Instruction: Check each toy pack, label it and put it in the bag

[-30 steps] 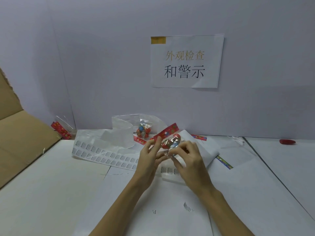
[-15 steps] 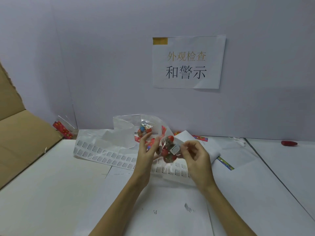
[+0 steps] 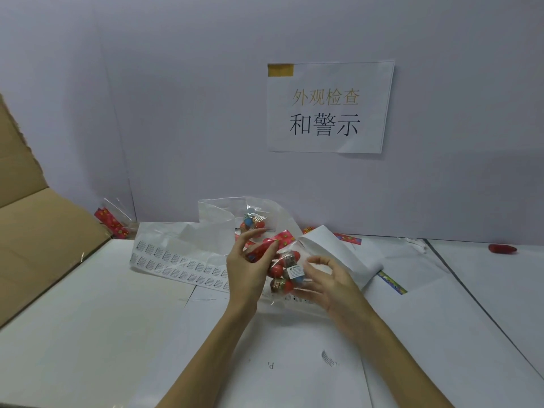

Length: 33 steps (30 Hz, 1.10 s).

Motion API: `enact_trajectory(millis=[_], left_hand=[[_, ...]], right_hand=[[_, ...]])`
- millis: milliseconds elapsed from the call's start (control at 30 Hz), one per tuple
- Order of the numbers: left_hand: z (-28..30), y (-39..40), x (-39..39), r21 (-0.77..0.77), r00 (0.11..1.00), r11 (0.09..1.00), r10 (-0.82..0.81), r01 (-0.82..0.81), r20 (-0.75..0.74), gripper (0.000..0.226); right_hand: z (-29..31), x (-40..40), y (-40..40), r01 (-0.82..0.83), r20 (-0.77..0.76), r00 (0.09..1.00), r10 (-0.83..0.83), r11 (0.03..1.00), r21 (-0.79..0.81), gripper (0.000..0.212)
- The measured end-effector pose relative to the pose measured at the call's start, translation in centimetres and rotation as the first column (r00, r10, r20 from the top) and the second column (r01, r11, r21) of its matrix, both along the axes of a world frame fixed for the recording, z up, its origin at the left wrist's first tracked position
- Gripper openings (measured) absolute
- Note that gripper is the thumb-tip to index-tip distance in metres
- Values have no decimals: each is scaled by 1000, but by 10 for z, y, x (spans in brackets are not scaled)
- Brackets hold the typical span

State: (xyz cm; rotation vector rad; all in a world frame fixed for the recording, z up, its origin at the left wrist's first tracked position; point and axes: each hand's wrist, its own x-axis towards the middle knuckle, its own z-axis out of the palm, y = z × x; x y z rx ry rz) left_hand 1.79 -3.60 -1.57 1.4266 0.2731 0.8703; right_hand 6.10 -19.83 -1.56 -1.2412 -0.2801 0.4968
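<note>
Held up between both hands: clear cellophane toy pack of red balls with red printed header (image 3: pixel 282 269), small white warning label (image 3: pixel 295 272) already stuck on its front. Left hand (image 3: pixel 247 266) pinching the header; right hand (image 3: pixel 329 281) cupped loosely beside the pack, fingers half curled, apparently just touching. Still to do: bagging. Beyond the left hand, large clear plastic bag (image 3: pixel 223 219) with one pack inside.

I can't read the small label (image 3: pixel 295 272) on the pack (image 3: pixel 282 271); its print is too fine. My left hand (image 3: pixel 246 266) covers part of the pack's red header. The label sheet (image 3: pixel 179 265) has rows of print too tiny to make out. The cardboard box (image 3: pixel 35 240) runs off the left edge.
</note>
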Motion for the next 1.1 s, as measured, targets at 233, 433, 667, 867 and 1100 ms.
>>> enact_trajectory(millis=[233, 433, 667, 867, 1100], left_hand=[[12, -7, -2, -429, 826, 746, -564, 509, 0, 54], [0, -10, 0, -90, 954, 951, -299, 296, -22, 53], [-2, -12, -1, 72, 983, 980, -185, 185, 0, 58], [-2, 2, 1, -54, 993, 992, -114, 114, 16, 40], [-13, 0, 9, -40, 981, 990, -139, 135, -138, 40]], right_hand=[[-5, 10, -2, -62, -216, 969, 121, 963, 262, 27], [-14, 4, 5, 3, 165, 986, 37, 972, -233, 20], [-2, -1, -3, -70, 157, 982, 102, 977, -201, 54], [47, 12, -99, 48, -62, 998, -20, 864, 502, 48], [29, 9, -184, 202, -109, 979, -171, 793, 575, 50]])
